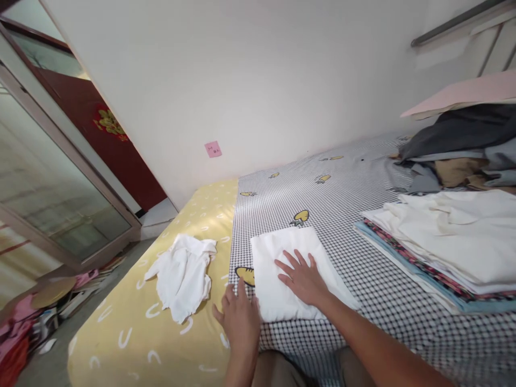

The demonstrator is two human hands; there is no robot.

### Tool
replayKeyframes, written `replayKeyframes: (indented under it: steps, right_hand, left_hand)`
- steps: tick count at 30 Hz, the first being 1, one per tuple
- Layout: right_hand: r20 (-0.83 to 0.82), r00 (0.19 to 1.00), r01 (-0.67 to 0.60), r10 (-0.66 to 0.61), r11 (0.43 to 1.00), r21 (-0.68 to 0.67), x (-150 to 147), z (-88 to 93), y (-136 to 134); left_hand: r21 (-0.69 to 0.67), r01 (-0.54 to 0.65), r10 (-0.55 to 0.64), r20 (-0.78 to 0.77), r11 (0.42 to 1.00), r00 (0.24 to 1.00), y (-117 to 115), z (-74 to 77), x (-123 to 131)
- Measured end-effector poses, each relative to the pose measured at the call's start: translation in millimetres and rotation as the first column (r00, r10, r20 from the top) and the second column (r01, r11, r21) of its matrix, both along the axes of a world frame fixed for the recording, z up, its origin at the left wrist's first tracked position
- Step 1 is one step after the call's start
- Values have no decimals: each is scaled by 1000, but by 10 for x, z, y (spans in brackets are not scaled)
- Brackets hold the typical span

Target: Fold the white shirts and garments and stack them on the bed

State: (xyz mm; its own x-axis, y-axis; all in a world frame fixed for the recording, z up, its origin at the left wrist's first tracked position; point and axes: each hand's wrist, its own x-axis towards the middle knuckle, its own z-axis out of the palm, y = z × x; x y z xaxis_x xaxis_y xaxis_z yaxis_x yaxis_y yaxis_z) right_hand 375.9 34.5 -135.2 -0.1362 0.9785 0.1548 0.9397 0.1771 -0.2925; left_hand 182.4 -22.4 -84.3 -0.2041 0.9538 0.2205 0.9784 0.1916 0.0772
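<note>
A white garment (278, 301), folded into a flat rectangle, lies on the checked part of the bed sheet. My right hand (304, 279) rests flat on it with the fingers spread. Beside its left edge is my left hand (239, 317), fingers apart and slightly bent, holding nothing. Whether the left hand touches the cloth or the sheet, I cannot tell. Farther left, a crumpled white garment (183, 277) lies loose on the yellow part of the sheet.
A stack of folded clothes (455, 242) lies to the right, with a pile of dark clothes (463, 140) behind it. The bed (133, 322) meets a white wall (282, 80). Assorted items (36, 322) lie on the floor at left, near a glass door (60, 172).
</note>
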Motion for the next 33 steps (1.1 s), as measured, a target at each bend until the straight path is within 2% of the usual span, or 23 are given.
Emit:
replayKeyframes:
  steps: [2,4,6,8,11,14,22,29,33]
  right_hand:
    - [-12,1000,-1,0,1000,-12,-4,23,-4]
    - [-18,1000,-3,3,1000,-19,-5,36,-3]
    - [-19,1000,-7,7,1000,-19,-4,33,3]
    - [-21,1000,-10,10,1000,-9,-2,19,10]
    - [-25,1000,-4,5,1000,13,-2,-7,16]
    - [-29,1000,-4,5,999,38,-2,-29,18]
    - [-33,999,-13,14,999,29,10,-53,29]
    - [-36,999,-1,0,999,-32,18,-46,42]
    - [-56,998,-12,10,999,-34,32,-76,75]
  left_hand:
    - [155,71,-58,-85,985,995,76,21,163]
    - [232,204,-180,-119,951,976,194,-4,375]
    - [224,325,-310,-101,919,945,342,-91,569]
    - [147,371,-369,-36,917,929,498,-230,685]
    - [47,329,-330,17,943,944,699,-450,681]
    - [26,284,-284,14,958,959,848,-556,584]
    - [-48,259,-253,99,965,962,1169,-447,546]
    - [-91,247,-236,119,965,964,1510,-442,553]
    - [-97,249,-235,133,964,963,1627,-433,570]
